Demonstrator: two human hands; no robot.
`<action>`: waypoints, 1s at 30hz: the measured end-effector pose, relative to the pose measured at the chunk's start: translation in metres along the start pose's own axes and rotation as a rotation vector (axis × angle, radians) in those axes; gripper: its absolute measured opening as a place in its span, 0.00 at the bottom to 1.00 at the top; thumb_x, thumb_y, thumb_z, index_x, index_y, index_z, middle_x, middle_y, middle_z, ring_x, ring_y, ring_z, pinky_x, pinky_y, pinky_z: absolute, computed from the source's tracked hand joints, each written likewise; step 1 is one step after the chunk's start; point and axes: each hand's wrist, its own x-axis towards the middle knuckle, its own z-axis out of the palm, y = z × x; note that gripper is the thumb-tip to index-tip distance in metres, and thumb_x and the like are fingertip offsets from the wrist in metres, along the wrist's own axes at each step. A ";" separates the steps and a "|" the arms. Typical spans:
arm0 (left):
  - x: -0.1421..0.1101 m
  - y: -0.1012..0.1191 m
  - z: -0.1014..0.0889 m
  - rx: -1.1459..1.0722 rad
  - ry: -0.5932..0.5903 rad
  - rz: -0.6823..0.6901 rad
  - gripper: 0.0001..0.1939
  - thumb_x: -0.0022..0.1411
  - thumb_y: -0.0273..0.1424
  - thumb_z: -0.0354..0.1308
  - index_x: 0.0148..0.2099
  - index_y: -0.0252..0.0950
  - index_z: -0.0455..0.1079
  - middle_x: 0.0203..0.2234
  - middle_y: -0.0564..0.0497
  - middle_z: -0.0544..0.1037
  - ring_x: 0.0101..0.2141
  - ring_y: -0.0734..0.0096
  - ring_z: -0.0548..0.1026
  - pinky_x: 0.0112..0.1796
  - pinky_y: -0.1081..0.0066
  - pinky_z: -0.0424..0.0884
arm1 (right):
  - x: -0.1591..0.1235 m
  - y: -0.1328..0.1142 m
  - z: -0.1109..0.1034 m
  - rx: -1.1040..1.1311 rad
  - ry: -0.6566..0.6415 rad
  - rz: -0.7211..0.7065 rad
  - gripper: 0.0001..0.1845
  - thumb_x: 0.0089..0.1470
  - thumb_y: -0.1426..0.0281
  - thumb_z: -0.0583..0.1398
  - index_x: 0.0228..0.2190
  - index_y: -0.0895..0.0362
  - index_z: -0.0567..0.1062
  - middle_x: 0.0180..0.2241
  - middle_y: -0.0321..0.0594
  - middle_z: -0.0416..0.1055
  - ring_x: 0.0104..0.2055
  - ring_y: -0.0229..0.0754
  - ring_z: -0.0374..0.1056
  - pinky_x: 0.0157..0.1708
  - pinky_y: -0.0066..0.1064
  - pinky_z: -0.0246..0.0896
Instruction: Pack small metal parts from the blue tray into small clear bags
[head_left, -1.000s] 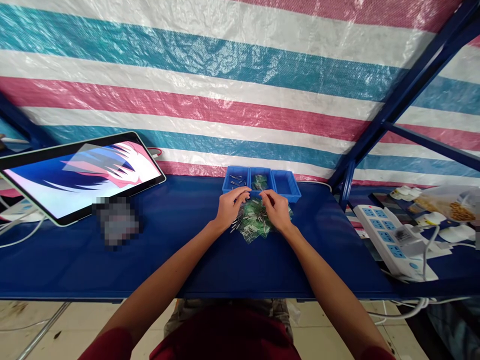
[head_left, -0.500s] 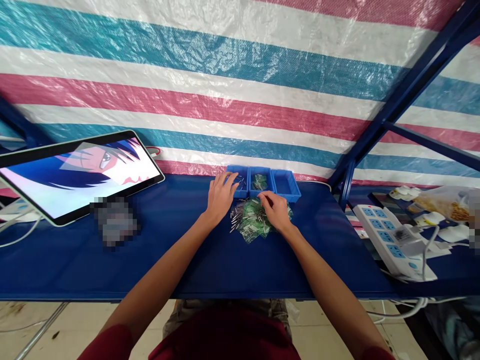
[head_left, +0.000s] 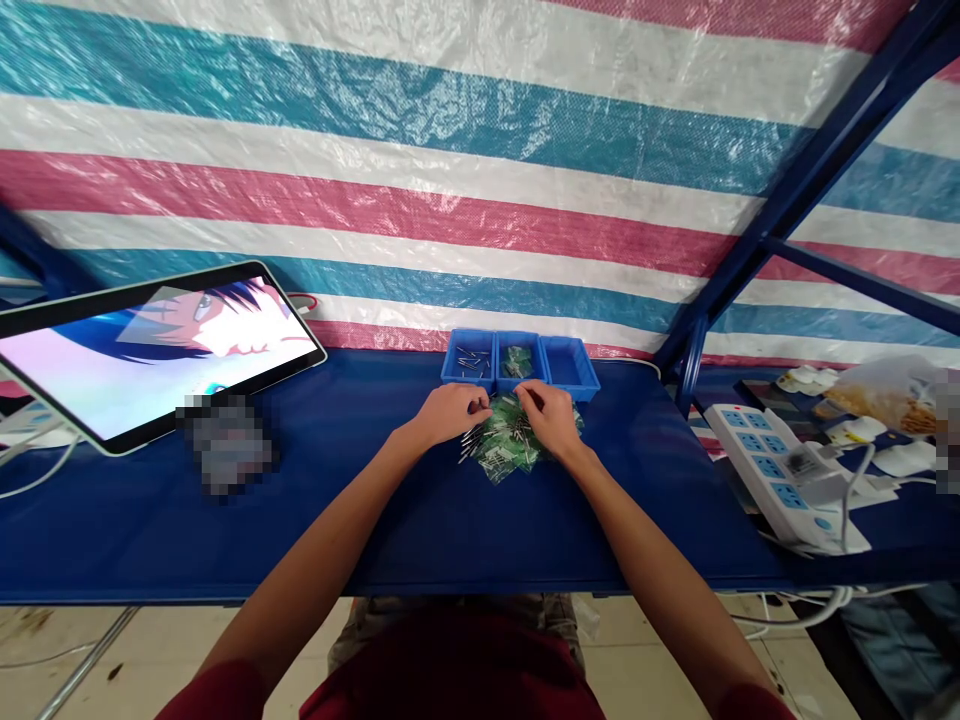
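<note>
A pile of small green-tinted plastic packets [head_left: 504, 455] mixed with thin metal pins [head_left: 469, 442] lies on the blue table. My left hand [head_left: 452, 412] is at the pile's left edge, fingers curled together over the pins; what they pinch is too small to make out. At the top of the pile my right hand [head_left: 551, 415] has thumb and fingers pressed together, and anything between them is hidden. Behind the hands stand three blue bins: the left bin [head_left: 445, 372] has several metal pins inside, the middle bin [head_left: 499, 380] some green packets, and the right bin [head_left: 570, 365] shows a bare floor.
A tablet [head_left: 165, 350] playing a cartoon leans at the left, with a blurred dark object [head_left: 229, 445] before it. On the right are a white power strip [head_left: 780, 480], cables and a plastic bag [head_left: 885, 395]. A striped tarp [head_left: 450, 200] hangs behind the table [head_left: 360, 560].
My left hand has come down from the left bin to the pile's left edge, its fingers going from spread to curled. My right hand stays nearly where it was.
</note>
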 end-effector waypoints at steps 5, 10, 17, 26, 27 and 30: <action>-0.002 0.005 0.006 0.010 0.041 -0.095 0.18 0.61 0.43 0.54 0.27 0.36 0.71 0.23 0.48 0.77 0.26 0.65 0.72 0.27 0.72 0.58 | 0.001 0.000 -0.001 0.000 0.002 0.003 0.18 0.60 0.61 0.51 0.28 0.56 0.75 0.22 0.37 0.70 0.23 0.38 0.63 0.27 0.29 0.55; 0.000 0.005 0.012 -0.073 0.058 -0.108 0.13 0.61 0.37 0.54 0.27 0.37 0.72 0.24 0.49 0.77 0.26 0.66 0.72 0.27 0.72 0.57 | 0.001 -0.002 -0.001 -0.008 0.000 0.005 0.19 0.61 0.60 0.51 0.28 0.56 0.75 0.22 0.38 0.70 0.23 0.39 0.63 0.27 0.29 0.55; 0.003 0.007 0.016 -0.245 0.166 -0.130 0.13 0.60 0.35 0.54 0.27 0.35 0.72 0.21 0.52 0.75 0.24 0.70 0.70 0.29 0.72 0.60 | 0.000 -0.001 -0.001 -0.010 0.002 0.000 0.17 0.61 0.62 0.52 0.29 0.57 0.76 0.22 0.37 0.71 0.23 0.39 0.63 0.27 0.29 0.55; 0.001 0.014 0.015 -0.323 0.364 -0.055 0.14 0.64 0.36 0.50 0.29 0.35 0.69 0.19 0.53 0.74 0.24 0.71 0.72 0.30 0.73 0.63 | 0.001 0.000 0.000 -0.013 0.008 0.017 0.17 0.60 0.62 0.52 0.29 0.57 0.76 0.23 0.38 0.72 0.23 0.39 0.64 0.28 0.29 0.56; 0.001 0.013 0.014 -0.309 0.373 -0.041 0.14 0.65 0.36 0.50 0.30 0.35 0.70 0.19 0.53 0.74 0.24 0.71 0.72 0.30 0.73 0.63 | 0.001 0.000 0.000 -0.012 0.012 0.017 0.17 0.60 0.62 0.52 0.29 0.57 0.76 0.23 0.38 0.72 0.23 0.39 0.64 0.28 0.30 0.56; 0.000 0.012 0.011 -0.229 0.382 0.006 0.14 0.66 0.37 0.49 0.33 0.35 0.70 0.20 0.53 0.74 0.25 0.71 0.72 0.30 0.73 0.62 | 0.001 0.000 -0.001 -0.011 0.023 0.018 0.18 0.60 0.61 0.52 0.28 0.56 0.76 0.22 0.37 0.71 0.23 0.39 0.63 0.28 0.30 0.56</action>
